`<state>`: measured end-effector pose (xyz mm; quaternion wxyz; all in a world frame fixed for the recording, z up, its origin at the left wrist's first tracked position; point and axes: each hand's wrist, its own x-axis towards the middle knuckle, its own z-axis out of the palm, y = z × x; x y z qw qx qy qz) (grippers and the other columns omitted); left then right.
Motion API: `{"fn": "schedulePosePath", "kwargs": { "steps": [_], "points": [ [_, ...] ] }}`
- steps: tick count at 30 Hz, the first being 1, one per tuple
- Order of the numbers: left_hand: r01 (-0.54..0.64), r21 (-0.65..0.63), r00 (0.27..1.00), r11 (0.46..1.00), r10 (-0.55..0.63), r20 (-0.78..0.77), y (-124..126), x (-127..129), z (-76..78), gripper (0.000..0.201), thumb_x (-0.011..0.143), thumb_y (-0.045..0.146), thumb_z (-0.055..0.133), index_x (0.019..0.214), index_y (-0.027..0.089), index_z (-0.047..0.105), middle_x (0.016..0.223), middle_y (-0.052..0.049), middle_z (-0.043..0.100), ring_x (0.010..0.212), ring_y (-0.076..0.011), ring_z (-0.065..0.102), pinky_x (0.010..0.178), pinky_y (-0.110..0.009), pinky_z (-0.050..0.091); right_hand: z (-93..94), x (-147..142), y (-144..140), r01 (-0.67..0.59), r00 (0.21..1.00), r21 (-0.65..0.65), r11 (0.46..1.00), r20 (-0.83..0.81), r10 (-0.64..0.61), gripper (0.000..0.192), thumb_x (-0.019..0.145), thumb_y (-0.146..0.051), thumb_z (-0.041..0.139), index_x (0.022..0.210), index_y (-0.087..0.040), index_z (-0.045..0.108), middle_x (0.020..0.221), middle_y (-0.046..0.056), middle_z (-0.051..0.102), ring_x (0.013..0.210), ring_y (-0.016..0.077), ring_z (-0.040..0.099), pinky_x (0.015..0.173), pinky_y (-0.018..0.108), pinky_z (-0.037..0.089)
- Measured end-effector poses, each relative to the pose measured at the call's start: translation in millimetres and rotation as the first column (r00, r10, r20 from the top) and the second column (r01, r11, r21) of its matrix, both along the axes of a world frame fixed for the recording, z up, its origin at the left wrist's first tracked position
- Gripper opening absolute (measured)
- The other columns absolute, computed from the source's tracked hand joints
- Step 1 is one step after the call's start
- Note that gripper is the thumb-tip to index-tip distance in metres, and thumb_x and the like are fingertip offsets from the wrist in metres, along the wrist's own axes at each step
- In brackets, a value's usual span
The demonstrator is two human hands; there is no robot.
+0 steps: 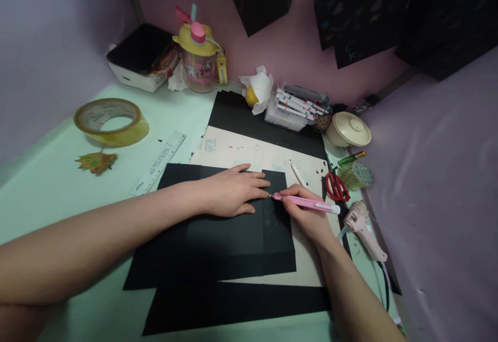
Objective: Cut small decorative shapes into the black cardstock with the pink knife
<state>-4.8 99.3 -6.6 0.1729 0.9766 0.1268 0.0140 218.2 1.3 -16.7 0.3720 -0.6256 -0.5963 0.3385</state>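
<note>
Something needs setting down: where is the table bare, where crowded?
The widest bare patch of table lies left, between the leaf, the ruler and the left forearm. A smaller one, bar black scraps, sits between the tape roll, the bottle and the rear black sheet. Crowded: the right edge, with lidded bowl, red scissors and glue gun near the right hand.

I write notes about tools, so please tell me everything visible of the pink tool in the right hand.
The pink tool is slim and pen-shaped, apparently plastic, with a white strip and white rear end. The right hand grips it near the front; its tip points left over the black sheet, close to the left hand. Whether it touches the sheet is unclear.
</note>
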Motion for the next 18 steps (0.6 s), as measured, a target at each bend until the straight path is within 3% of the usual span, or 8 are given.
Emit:
{"fn": "schedulePosePath", "kwargs": {
  "steps": [18],
  "points": [
    [0.000,-0.021,1.000,1.000,-0.001,-0.028,0.5,0.7,0.5,0.044,0.092,0.039,0.055,0.135,0.026,0.052,0.149,-0.003,0.043,0.141,-0.0231,0.032,0.117,-0.046,0.012,1.6,-0.7,-0.4,0.039,0.999,-0.035,0.999,0.019,-0.039,0.008,0.080,-0.023,0.062,0.079,-0.021,0.069,0.079,0.001,0.071,0.072,0.0158,0.063,0.065,0.025,0.046]
  ]
}}
